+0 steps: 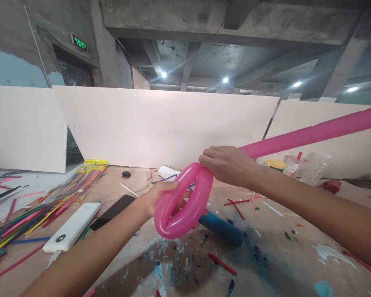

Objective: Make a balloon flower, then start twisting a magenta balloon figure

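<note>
A long pink modelling balloon is bent into a loop in front of me, and its straight length runs off past the right edge. My left hand grips the loop's left side, with some fingers passing behind and through it. At the top of the loop, my right hand is closed around the balloon where the loop meets the straight part. Its fingertips hide the pinch point. Behind and below the loop lies a blue cylinder on the paint-stained table.
Pipe cleaners, a white power bank and a black phone lie at left. A clear bottle and a yellow-lidded tub stand at back right. White boards wall off the far side. Scraps and red sticks are scattered about.
</note>
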`<state>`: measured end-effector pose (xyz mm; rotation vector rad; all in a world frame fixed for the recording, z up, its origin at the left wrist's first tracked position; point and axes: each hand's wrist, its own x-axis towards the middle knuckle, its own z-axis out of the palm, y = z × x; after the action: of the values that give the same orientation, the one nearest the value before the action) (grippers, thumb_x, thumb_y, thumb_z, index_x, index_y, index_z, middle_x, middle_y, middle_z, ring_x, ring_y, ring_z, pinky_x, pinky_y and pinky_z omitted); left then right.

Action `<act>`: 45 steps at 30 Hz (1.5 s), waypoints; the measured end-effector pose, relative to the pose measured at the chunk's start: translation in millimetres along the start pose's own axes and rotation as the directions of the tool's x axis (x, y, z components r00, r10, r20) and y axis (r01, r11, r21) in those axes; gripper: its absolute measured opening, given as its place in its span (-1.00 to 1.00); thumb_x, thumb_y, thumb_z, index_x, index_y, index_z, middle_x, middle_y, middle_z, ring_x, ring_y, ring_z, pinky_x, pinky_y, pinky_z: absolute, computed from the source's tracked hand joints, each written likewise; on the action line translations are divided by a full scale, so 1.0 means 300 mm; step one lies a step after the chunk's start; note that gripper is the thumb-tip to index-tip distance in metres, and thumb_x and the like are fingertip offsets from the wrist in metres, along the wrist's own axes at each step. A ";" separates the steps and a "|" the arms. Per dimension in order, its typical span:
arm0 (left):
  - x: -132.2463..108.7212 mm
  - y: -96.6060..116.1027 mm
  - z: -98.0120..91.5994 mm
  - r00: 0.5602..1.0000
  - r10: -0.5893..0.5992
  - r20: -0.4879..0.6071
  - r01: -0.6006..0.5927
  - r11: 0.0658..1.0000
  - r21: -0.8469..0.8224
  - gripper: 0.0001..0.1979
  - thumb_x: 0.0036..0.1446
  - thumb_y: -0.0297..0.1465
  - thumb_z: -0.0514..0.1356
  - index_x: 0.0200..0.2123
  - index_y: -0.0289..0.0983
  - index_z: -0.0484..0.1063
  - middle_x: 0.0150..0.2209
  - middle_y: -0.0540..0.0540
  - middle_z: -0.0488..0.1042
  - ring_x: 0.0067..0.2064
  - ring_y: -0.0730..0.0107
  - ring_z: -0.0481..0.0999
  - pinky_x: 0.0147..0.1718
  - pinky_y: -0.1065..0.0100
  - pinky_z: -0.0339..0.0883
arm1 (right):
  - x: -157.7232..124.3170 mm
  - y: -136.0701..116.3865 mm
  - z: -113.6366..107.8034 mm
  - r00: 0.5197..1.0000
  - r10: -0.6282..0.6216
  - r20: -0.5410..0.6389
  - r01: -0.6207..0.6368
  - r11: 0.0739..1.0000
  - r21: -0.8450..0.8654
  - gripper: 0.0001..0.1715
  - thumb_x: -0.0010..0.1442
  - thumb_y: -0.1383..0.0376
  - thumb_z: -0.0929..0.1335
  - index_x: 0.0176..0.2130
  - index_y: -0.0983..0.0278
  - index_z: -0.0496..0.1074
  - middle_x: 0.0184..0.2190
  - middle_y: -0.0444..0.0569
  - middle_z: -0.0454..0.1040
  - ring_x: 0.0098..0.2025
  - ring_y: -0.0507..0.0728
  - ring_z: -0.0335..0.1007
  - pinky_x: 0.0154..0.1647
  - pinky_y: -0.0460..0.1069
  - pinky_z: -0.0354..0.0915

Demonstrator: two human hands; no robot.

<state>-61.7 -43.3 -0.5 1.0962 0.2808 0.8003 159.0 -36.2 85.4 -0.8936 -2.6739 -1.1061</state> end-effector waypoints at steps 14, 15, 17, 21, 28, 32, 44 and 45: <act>-0.051 0.013 0.014 0.752 0.555 -0.356 -0.607 0.794 -0.043 -0.86 -0.07 -0.38 0.34 -0.39 -0.27 0.49 -0.66 0.09 0.30 -0.49 0.50 0.39 -0.15 0.33 0.38 | -0.057 -0.015 -0.056 0.809 0.587 0.003 -0.523 0.718 0.460 -0.82 0.25 0.26 0.17 -0.36 0.25 0.26 -0.49 -0.08 0.40 -0.49 0.06 0.24 -0.50 -0.05 0.04; -0.053 0.024 0.008 0.735 0.590 -0.333 -0.624 0.781 0.007 -0.77 -0.07 -0.40 0.34 -0.27 -0.26 0.49 -0.64 0.10 0.30 -0.50 0.51 0.38 -0.17 0.34 0.39 | -0.062 -0.022 -0.061 0.792 0.607 0.061 -0.540 0.651 0.533 -0.82 0.23 0.26 0.18 -0.39 0.24 0.25 -0.51 -0.09 0.39 -0.49 0.05 0.24 -0.51 -0.05 0.06; -0.061 0.043 -0.004 0.720 0.639 -0.271 -0.624 0.767 0.149 -0.55 -0.09 -0.46 0.35 -0.07 -0.21 0.42 -0.54 0.08 0.39 -0.42 0.48 0.43 -0.18 0.34 0.38 | -0.072 -0.029 -0.065 0.762 0.629 0.153 -0.564 0.531 0.632 -0.79 0.20 0.24 0.19 -0.44 0.24 0.24 -0.52 -0.10 0.38 -0.49 0.05 0.24 -0.52 -0.06 0.09; -0.064 0.053 -0.005 0.722 0.666 -0.187 -0.568 0.725 0.389 -0.22 -0.21 -0.61 0.38 0.11 -0.09 0.27 -0.11 -0.07 0.47 -0.12 0.34 0.47 -0.12 0.37 0.37 | -0.089 -0.039 -0.061 0.701 0.672 0.241 -0.594 0.363 0.718 -0.77 0.16 0.20 0.23 -0.48 0.25 0.25 -0.54 -0.11 0.34 -0.50 0.04 0.21 -0.52 -0.06 0.11; 0.026 -0.036 0.161 0.759 0.557 -0.336 -0.580 0.813 0.038 -0.40 -0.10 -0.46 0.38 0.04 -0.14 0.30 -0.12 -0.09 0.52 -0.05 0.24 0.49 0.01 0.14 0.34 | -0.064 -0.152 -0.037 0.615 0.788 -0.021 -0.438 0.364 0.822 -0.76 0.18 0.20 0.27 -0.47 0.26 0.30 -0.56 -0.14 0.35 -0.51 0.02 0.19 -0.50 -0.07 0.11; 0.093 -0.094 0.232 0.763 0.534 -0.365 -0.539 0.837 0.098 -0.64 -0.10 -0.45 0.39 -0.17 -0.29 0.48 -0.19 -0.12 0.55 -0.07 0.22 0.50 0.04 0.15 0.30 | -0.036 -0.215 -0.015 0.590 0.790 -0.165 -0.314 0.414 0.854 -0.82 0.19 0.24 0.28 -0.42 0.27 0.35 -0.52 -0.13 0.38 -0.48 0.02 0.24 -0.44 -0.07 0.16; 0.145 -0.087 0.131 0.663 0.687 -0.298 -0.659 0.724 0.202 -0.88 -0.01 -0.39 0.33 -0.44 -0.33 0.49 -0.45 -0.04 0.50 -0.42 0.46 0.46 -0.32 0.38 0.37 | -0.012 -0.235 -0.031 0.671 0.473 0.571 -0.164 -0.657 0.736 -0.85 0.17 0.26 0.29 -0.39 0.29 0.34 -0.56 -0.15 0.36 -0.59 -0.01 0.28 -0.55 -0.10 0.27; 0.142 -0.087 0.129 0.702 0.663 -0.259 -0.646 0.747 0.160 -0.85 -0.01 -0.36 0.33 -0.45 -0.33 0.47 -0.49 -0.04 0.48 -0.46 0.47 0.45 -0.39 0.39 0.37 | -0.013 -0.233 -0.030 0.696 0.348 0.628 -0.166 -0.774 0.612 -0.88 0.17 0.30 0.28 -0.39 0.30 0.34 -0.58 -0.14 0.36 -0.61 -0.02 0.28 -0.56 -0.11 0.28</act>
<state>1.4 -45.6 1.6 1.1340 0.1594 1.6276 122.0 -83.3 48.3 -0.9124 -1.2047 1.5809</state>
